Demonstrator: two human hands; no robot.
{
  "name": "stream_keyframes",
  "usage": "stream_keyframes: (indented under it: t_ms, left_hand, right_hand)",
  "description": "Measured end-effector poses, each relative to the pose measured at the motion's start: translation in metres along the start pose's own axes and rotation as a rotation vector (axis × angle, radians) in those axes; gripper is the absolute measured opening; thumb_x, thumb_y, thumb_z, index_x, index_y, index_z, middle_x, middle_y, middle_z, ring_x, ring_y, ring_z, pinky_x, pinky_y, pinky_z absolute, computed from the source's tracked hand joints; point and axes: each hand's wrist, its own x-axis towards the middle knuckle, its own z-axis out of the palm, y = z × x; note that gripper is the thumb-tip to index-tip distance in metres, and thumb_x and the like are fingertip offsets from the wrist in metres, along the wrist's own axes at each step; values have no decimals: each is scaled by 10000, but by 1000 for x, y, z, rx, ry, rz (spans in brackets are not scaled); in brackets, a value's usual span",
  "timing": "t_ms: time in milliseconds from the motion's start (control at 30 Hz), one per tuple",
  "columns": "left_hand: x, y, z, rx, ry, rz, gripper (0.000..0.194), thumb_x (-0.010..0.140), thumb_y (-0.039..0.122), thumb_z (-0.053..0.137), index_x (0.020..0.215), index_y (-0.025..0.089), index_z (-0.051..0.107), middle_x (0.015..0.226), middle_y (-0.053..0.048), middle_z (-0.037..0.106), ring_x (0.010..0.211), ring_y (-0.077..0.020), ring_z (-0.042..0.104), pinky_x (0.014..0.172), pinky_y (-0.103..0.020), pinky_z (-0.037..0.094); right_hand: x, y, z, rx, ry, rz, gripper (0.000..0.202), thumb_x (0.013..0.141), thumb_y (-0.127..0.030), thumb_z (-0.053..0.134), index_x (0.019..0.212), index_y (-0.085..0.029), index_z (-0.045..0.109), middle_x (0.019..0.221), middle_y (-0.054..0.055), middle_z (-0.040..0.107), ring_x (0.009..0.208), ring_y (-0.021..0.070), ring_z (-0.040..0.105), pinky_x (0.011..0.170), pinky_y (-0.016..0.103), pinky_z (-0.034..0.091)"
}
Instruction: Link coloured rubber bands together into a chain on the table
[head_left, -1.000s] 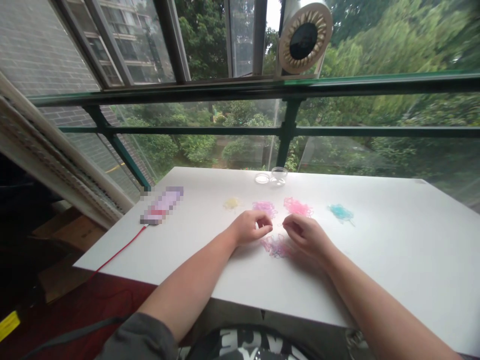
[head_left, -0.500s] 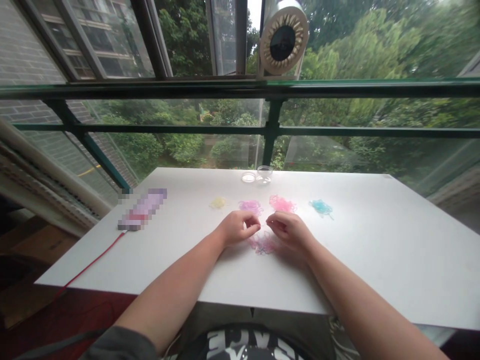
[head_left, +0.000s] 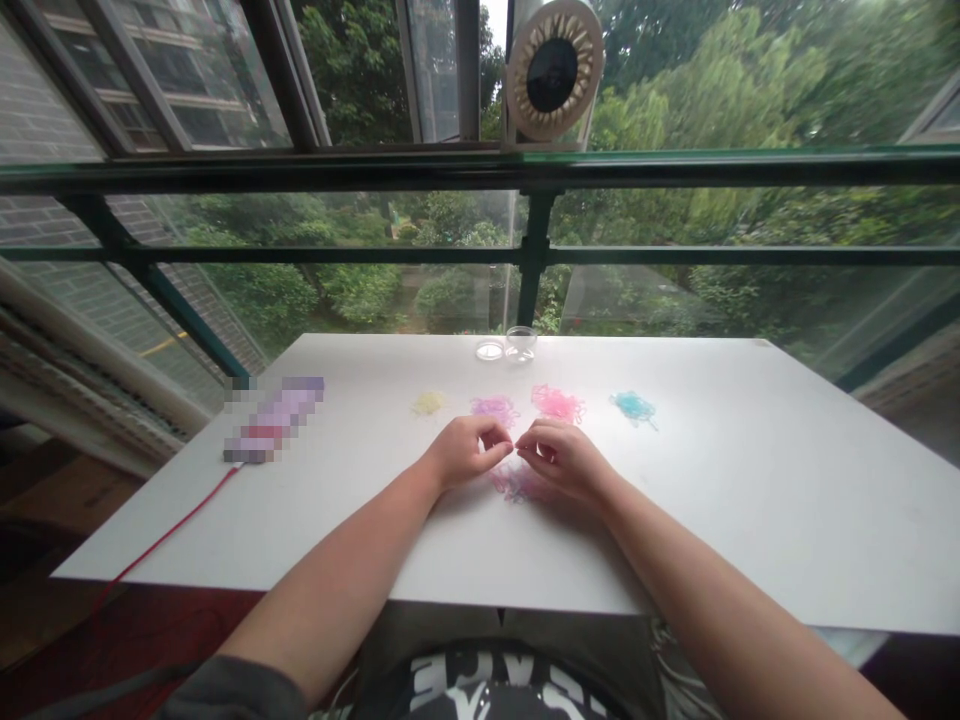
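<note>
Over the middle of the white table, the fingertips of my left hand point(head_left: 469, 450) and my right hand point(head_left: 562, 455) meet in pinches, almost touching. Whatever lies between them is too small to make out. Just below them sits a mixed pile of thin pink, purple and bluish bands point(head_left: 514, 485), like small rubber bands, partly hidden by my right hand. Beyond my hands lie a purple pile of bands point(head_left: 493, 408) and a pink pile of bands point(head_left: 558, 402). A pale yellow pile point(head_left: 428, 403) is at the left, and a turquoise pile point(head_left: 634, 405) at the right.
A clear round container point(head_left: 520, 346) stands near the table's far edge, beside a clear flat lid point(head_left: 490, 351). On the left lies a blurred-out purple object point(head_left: 277, 420) with a red cable point(head_left: 172, 530) running off the table point(head_left: 735, 480). A green railing and windows are behind.
My two hands have come closer together, fingertips now nearly meeting. The whole view has shifted slightly, and the piles look unmoved on the table.
</note>
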Motion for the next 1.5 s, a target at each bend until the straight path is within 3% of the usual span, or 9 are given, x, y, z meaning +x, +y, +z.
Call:
stream_keyframes:
  t_ms: [167,367,533,900,1133,1267,1500]
  left_hand:
    - [1,-1,-1,9,-7,-1,139,744,258,540,767,157,632,699,-6,626,608,-85,530,564,-188,399]
    - [1,-2,-3,6,-32,-21,137,743,256,536,757,159,631,714,-11,631,629,-91,541,567,-189,407]
    - [0,-1,-3,0,-54,-33,138,737,255,532,745,161,632,701,-9,629,627,-92,540,561,-191,404]
    - [0,0,-4,2,-69,-41,141,738,256,525,742,162,629,702,-8,626,627,-91,534,559,-189,395]
    - [0,2,-7,-21,-93,-44,150,741,257,515,749,159,628,710,-15,629,636,-98,538,568,-196,398]
    - [0,5,-9,-33,-111,-46,152,741,259,516,756,161,631,715,-16,629,643,-100,541,571,-198,403]
    - [0,4,-9,-35,-112,-40,145,738,251,524,759,160,635,727,-17,634,650,-98,547,576,-193,405]
  right_hand:
    - [1,7,-4,-55,81,39,93,757,-179,523,739,-183,614,639,2,538,522,87,441,519,208,366]
    - [-5,44,-24,-270,348,279,116,709,-165,518,702,-190,632,696,24,595,598,132,509,613,256,413]
    - [-8,63,-28,-345,337,383,128,667,-161,519,717,-200,630,700,18,634,650,166,548,662,296,433]
    - [-9,58,-27,0,452,324,319,731,-75,359,966,-191,540,958,55,662,823,157,623,740,306,474]
    - [-12,60,-27,12,342,410,301,764,-127,374,1027,-210,497,1010,63,666,739,164,621,684,320,469]
    - [-12,58,-26,-25,255,333,342,763,-97,367,1045,-215,520,1056,47,641,958,164,588,835,337,446]
    - [-9,54,-25,-119,134,276,445,747,-54,371,1143,-225,482,1121,50,598,1039,176,549,921,386,411]
